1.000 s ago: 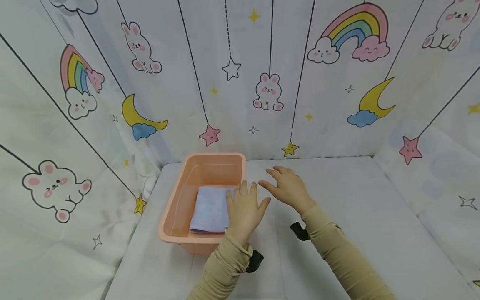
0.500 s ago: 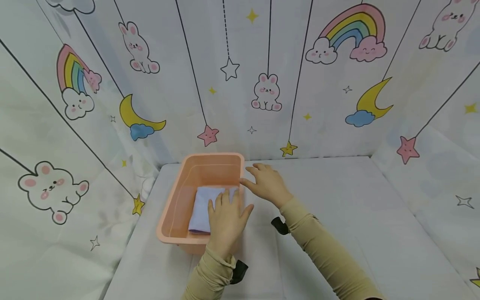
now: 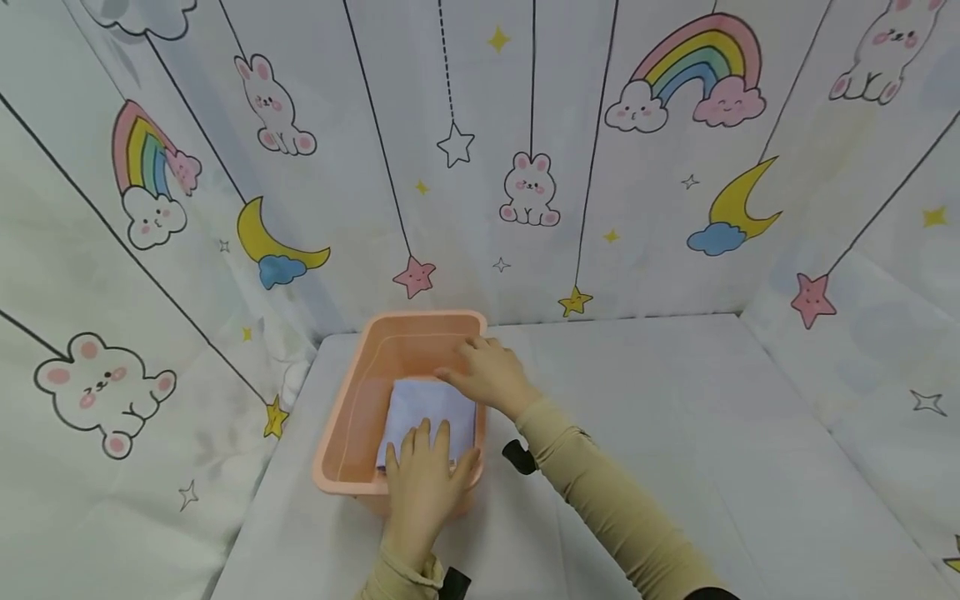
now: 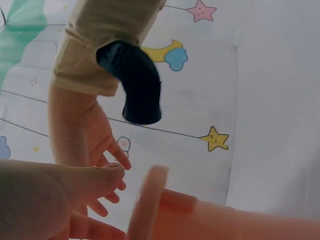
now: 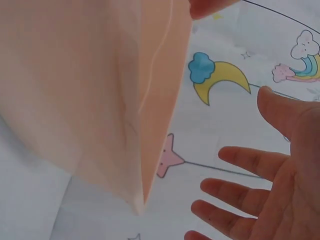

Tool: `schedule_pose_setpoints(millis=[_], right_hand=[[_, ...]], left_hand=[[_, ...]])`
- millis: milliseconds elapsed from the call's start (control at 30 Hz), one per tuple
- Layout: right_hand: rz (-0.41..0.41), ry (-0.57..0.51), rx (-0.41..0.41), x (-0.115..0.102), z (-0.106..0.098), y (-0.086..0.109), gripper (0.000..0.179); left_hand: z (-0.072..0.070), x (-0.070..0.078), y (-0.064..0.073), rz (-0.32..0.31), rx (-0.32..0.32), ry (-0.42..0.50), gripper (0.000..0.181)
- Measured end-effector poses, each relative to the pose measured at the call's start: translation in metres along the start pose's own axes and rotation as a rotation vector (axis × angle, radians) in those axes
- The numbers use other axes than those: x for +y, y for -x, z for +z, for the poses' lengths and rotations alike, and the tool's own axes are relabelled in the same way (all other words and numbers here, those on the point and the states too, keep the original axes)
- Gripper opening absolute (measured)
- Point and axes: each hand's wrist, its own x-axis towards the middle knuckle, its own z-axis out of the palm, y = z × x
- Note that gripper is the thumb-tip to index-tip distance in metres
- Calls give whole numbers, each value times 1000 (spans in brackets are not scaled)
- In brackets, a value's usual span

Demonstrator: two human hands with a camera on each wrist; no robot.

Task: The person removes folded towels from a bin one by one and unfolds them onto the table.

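Apparently at the reaching-in stage, judging by how everything lies. Has the left hand (image 3: 423,487) over the near rim of the peach tub (image 3: 420,333), pointed inward toward the folded lavender cloth (image 3: 431,400), and the right hand (image 3: 495,375) across the tub's right rim, near the cloth's far edge. Holds nothing on either side: a wide, slack grip in both, with thumbs set apart from fingers (plainest for the right, in the right wrist view). Leaves contact uncertain: can't tell whether the left fingertips touch the cloth or merely pass in front of it in the head view.

Find the cloth lying flat inside the tub, on its floor, with the tub standing on the white table (image 3: 645,400). Probably calls next for lowering both hands between the walls, without catching the rim, then pinching the cloth's near and far edges together. Could also suit a grip on the tub itself, though less likely from such inward-turned fingers.
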Motion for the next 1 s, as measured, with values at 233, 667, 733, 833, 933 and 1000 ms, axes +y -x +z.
schedule_pose_setpoints(millis=[233,667,733,833,933,1000], right_hand=[[-28,8,1,-18,5,-9,60],[-6,31,-47,-39,24,-24,59],[12,45,-56,-42,27,-27,61],[39,43,-68,-45,32,-31,61],[52,30,-84,-47,34,-34,62],[61,24,-99,-49,35,-37,61]], left_hand=[[-2,-7,16,-43,-68,22,57],[12,-24,40,-30,-19,-26,62],[14,-25,41,-18,-4,-37,60],[17,-27,41,-11,10,-46,55],[19,-29,40,-7,20,-46,52],[20,-29,40,-1,34,-43,51]])
